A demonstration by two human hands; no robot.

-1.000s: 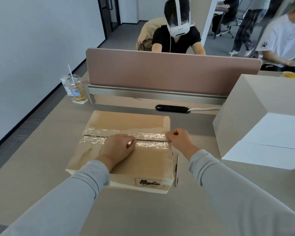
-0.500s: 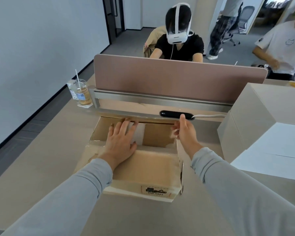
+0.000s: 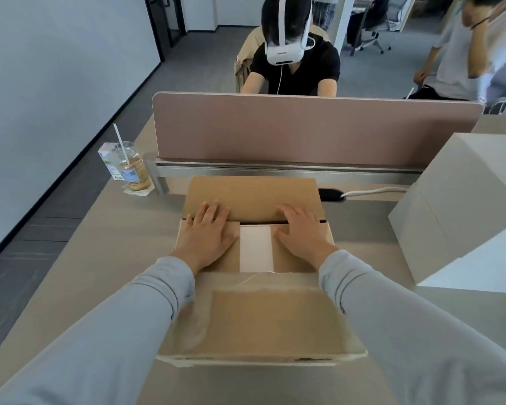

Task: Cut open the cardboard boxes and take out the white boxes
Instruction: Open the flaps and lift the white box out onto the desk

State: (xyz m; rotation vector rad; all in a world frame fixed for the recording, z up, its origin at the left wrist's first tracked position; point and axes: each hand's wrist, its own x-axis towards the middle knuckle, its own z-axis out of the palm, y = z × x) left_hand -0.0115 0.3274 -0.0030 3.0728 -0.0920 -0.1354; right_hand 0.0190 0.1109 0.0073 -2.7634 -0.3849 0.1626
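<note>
A brown cardboard box (image 3: 260, 325) lies on the desk in front of me with both long top flaps folded outward. The far flap (image 3: 251, 197) leans toward the divider and the near flap points at me. Between the two short inner flaps a strip of the white box (image 3: 256, 248) shows. My left hand (image 3: 209, 236) lies flat on the left inner flap, fingers straight and reaching the far flap. My right hand (image 3: 303, 233) lies flat on the right inner flap in the same way.
A stack of large white boxes (image 3: 462, 211) stands at the right of the desk. An iced drink cup with a straw (image 3: 132, 168) stands at the far left by the pink divider (image 3: 313, 127). A black cable port (image 3: 330, 195) sits behind the box. People sit beyond the divider.
The taped box has been opened: both long flaps swung outward. My hands moved from the tape seam to the inner flaps. The camera came closer and looks more steeply down.
</note>
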